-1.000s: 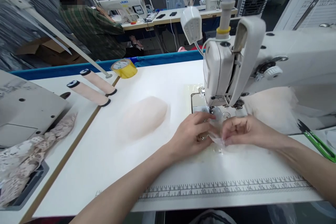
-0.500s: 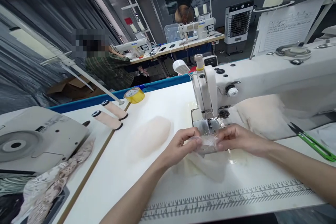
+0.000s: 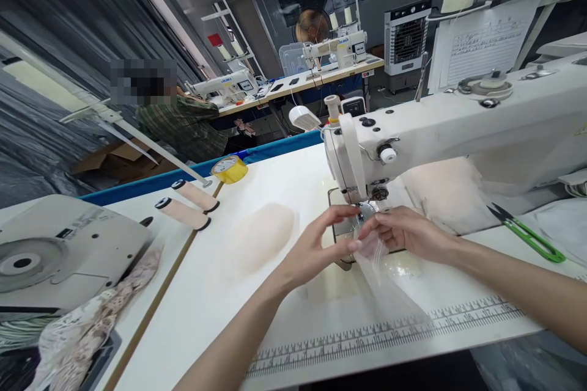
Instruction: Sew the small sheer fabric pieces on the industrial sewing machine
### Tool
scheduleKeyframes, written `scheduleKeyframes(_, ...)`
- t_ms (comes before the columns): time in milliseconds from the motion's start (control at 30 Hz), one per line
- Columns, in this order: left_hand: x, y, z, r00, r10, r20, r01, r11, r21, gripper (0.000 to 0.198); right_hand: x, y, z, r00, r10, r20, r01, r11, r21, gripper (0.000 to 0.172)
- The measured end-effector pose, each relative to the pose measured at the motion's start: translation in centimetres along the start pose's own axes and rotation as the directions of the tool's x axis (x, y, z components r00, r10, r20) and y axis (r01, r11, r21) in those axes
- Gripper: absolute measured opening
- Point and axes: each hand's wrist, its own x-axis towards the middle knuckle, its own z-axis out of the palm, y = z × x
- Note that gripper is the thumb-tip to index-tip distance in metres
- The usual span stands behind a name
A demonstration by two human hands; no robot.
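A thin, see-through white mesh fabric (image 3: 383, 284) hangs from beneath the needle area of the sewing machine (image 3: 351, 156) toward the table's front edge. My right hand (image 3: 403, 232), fingers bent together, grips its upper part just in front of the presser foot. My left hand (image 3: 318, 244) is on the left side of the needle. Its thumb and index finger stand apart; the thumb tip meets the fabric's edge, and the index fingertip is close to the presser foot. The fingers partly cover the needle and the plate.
Left of the hands lies a pale mesh piece (image 3: 261, 235). Green thread snips (image 3: 527, 232) and a peach fabric stack (image 3: 452, 192) are at the right. Thread spools (image 3: 183, 214), yellow tape (image 3: 229, 169) and another machine (image 3: 59, 250) stand left. A printed ruler (image 3: 367, 339) runs along the front. A person (image 3: 178, 122) sits beyond.
My left index finger and thumb have spread from their pinch. My right hand has shifted toward the needle and turned, and the mesh now trails down to the right. The view has shifted slightly.
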Motion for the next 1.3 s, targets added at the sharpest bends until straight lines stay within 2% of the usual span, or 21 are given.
scheduleKeyframes(33,0.3,-0.6,0.3,0.997,-0.027,0.074,0.031,0.998,-0.057,0.048,0.0,0.0,0.1,1.0,-0.004,0.015,0.003,1.0,0.002,0.033)
scheduleKeyframes(100,0.8,-1.4,0.6,0.972,-0.093,0.215,0.128,0.98,-0.152,0.052,-0.1,0.1,0.2,1.0,-0.014,0.023,0.015,0.999,-0.029,0.026)
scheduleKeyframes(200,0.9,-1.5,0.1,0.921,-0.199,0.334,0.272,0.943,-0.189,0.045,-0.1,0.2,0.2,1.0,-0.019,0.016,0.02,0.995,-0.101,0.016)
scheduleKeyframes(267,0.6,-1.2,-0.6,0.867,-0.286,0.409,0.374,0.914,-0.155,0.037,-0.2,0.1,0.1,1.0,-0.011,0.02,0.013,0.991,-0.132,0.021)
scheduleKeyframes(333,-0.1,-0.9,-1.5,0.825,-0.361,0.434,0.45,0.885,-0.12,0.027,-0.3,0.1,0.1,0.999,-0.011,0.032,0.016,0.985,-0.171,0.022)
scheduleKeyframes(400,-1.4,-0.7,-2.3,0.849,-0.367,0.381,0.45,0.88,-0.153,0.021,-0.5,0.1,0.2,0.999,-0.011,0.044,0.022,0.969,-0.244,0.019)
scheduleKeyframes(467,-3.4,-0.8,-2.8,0.899,-0.323,0.295,0.4,0.88,-0.256,0.021,-0.5,0.3,0.8,0.998,0.007,0.063,0.013,0.949,-0.316,0.018)
scheduleKeyframes(533,-5.6,-1.1,-3.3,0.921,-0.307,0.239,0.379,0.846,-0.376,0.024,-0.3,0.6,1.7,0.994,0.057,0.089,-0.023,0.94,-0.341,0.021)
scheduleKeyframes(600,-7.8,-1.5,-3.9,0.917,-0.362,0.167,0.397,0.798,-0.453,0.028,0.4,1.0,3.0,0.987,0.105,0.121,-0.057,0.935,-0.351,0.032)
scheduleKeyframes(633,-8.7,-1.6,-4.5,0.909,-0.406,0.092,0.401,0.794,-0.456,0.028,1.0,1.0,3.8,0.987,0.109,0.121,-0.056,0.926,-0.373,0.038)
scheduleKeyframes(700,-9.8,-2.0,-6.4,0.876,-0.459,-0.147,0.382,0.848,-0.367,0.028,2.7,1.0,5.4,0.99,0.083,0.111,-0.027,0.901,-0.434,0.047)
scheduleKeyframes(733,-9.9,-2.1,-7.7,0.851,-0.444,-0.28,0.37,0.886,-0.28,0.029,3.8,0.9,6.2,0.992,0.06,0.107,-0.005,0.889,-0.457,0.048)
scheduleKeyframes(800,-9.3,-2.6,-10.7,0.834,-0.335,-0.439,0.374,0.927,0.004,0.033,6.7,0.8,7.5,0.995,-0.019,0.101,0.062,0.897,-0.438,0.051)
scheduleKeyframes(900,-6.6,-4.0,-14.7,0.83,-0.294,-0.474,0.396,0.909,0.131,0.035,11.6,1.3,8.2,0.989,-0.146,0.035,0.148,0.91,-0.386,0.06)
scheduleKeyframes(967,-4.6,-5.5,-16.3,0.834,-0.289,-0.469,0.425,0.88,0.213,0.033,14.2,2.1,7.9,0.989,-0.144,0.013,0.139,0.919,-0.368,0.069)
scheduleKeyframes(1100,-2.7,-8.8,-16.8,0.792,-0.251,-0.557,0.511,0.772,0.378,0.028,16.8,3.6,6.8,0.999,-0.033,0.007,0.032,0.875,-0.482,0.077)
scheduleKeyframes(1200,-3.1,-10.3,-15.9,0.752,-0.153,-0.641,0.561,0.66,0.5,0.026,17.1,3.9,6.4,0.999,0.03,0.021,-0.012,0.809,-0.588,0.077)
scheduleKeyframes(1300,-3.8,-10.8,-14.8,0.748,-0.07,-0.66,0.584,0.542,0.605,0.03,17.2,3.6,6.5,0.999,0.049,0.023,-0.017,0.69,-0.724,0.069)
